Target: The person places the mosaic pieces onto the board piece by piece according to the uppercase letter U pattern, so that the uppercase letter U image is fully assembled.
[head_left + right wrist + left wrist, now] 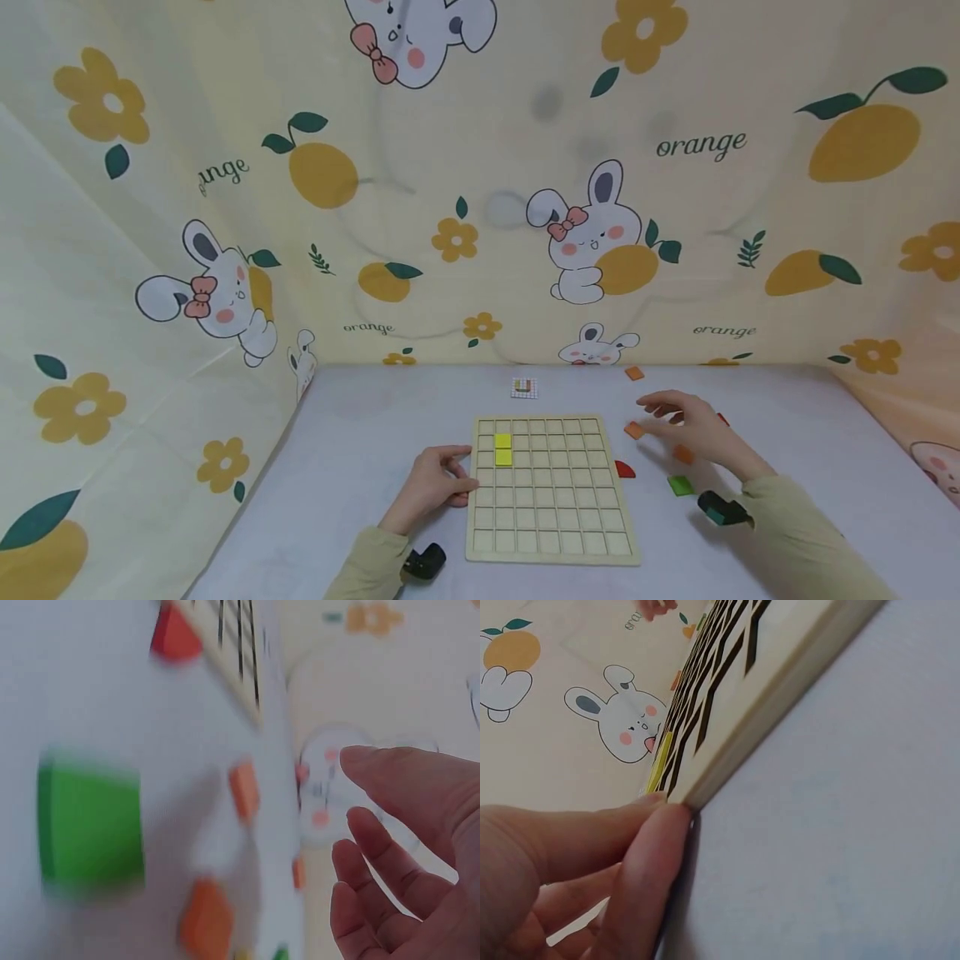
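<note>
A pale wooden grid board (pixel 555 492) lies flat, with two yellow square tiles (pixel 503 441) in cells near its upper left. At the board's left edge my left hand (pixel 431 483) grips the rim with thumb and index finger; the left wrist view shows both fingertips (pixel 660 832) at the wooden edge. My right hand (pixel 693 429) hovers right of the board, fingers loosely bent and nothing between them. Close to its fingertips is an orange tile (pixel 634 430). Under and beside it lie another orange tile (pixel 683 454) and a green square tile (pixel 681 485).
A red rounded piece (pixel 625 469) sits against the board's right edge. Beyond the board lies a small patterned card (pixel 524 388). One more orange tile (pixel 634 373) rests near the back, and a red piece (pixel 722 419) shows partly behind the right hand. A printed curtain (pixel 480 183) closes off the back.
</note>
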A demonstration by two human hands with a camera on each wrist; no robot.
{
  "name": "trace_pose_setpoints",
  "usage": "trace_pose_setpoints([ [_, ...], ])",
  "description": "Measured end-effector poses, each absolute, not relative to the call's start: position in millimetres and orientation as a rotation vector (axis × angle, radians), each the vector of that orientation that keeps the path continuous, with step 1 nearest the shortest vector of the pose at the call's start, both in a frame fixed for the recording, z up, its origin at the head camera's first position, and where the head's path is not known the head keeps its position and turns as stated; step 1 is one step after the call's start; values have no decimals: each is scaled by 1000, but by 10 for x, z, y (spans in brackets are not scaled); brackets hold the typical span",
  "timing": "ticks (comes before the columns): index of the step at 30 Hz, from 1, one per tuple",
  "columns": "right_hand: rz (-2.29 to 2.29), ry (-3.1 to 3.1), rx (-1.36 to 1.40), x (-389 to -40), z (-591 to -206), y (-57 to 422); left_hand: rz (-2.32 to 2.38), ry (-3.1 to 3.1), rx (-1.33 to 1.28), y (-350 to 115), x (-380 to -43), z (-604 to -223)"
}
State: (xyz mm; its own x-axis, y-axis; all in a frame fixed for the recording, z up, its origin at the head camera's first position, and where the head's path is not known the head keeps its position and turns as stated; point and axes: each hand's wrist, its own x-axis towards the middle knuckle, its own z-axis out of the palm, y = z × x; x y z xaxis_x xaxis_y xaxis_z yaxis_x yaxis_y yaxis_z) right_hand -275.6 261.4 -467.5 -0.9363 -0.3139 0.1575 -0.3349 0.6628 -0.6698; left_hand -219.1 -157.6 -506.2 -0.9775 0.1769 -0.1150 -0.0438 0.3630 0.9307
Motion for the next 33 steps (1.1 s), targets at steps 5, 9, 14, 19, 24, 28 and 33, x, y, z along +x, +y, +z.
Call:
trace_pose_setpoints([
  [5, 1067, -2858, 455, -2735, -4706, 2960, 1653, 2431, 113, -1588, -2199, -5076],
  [9, 1049, -2878, 393, -2718, -4771, 3132, 1645, 2438, 118, -1609, -2197, -5077],
  [14, 1042, -2918, 326, -2717, -4881, 3279, 1648, 2430, 122, -1606, -2201, -5078],
  [19, 1062, -2946, 286, -2704, -4975, 3357, 1653, 2420, 135, -1590, -2215, -5091],
  [24, 1039, -2954, 284, -2710, -5017, 3360, 1667, 2409, 141, -1592, -2223, -5097],
  [28, 1027, -2957, 289, -2714, -5037, 3350, 1675, 2404, 143, -1597, -2226, -5100],
  [33, 1029, -2963, 276, -2716, -5041, 3349, 1679, 2402, 142, -1603, -2218, -5102],
])
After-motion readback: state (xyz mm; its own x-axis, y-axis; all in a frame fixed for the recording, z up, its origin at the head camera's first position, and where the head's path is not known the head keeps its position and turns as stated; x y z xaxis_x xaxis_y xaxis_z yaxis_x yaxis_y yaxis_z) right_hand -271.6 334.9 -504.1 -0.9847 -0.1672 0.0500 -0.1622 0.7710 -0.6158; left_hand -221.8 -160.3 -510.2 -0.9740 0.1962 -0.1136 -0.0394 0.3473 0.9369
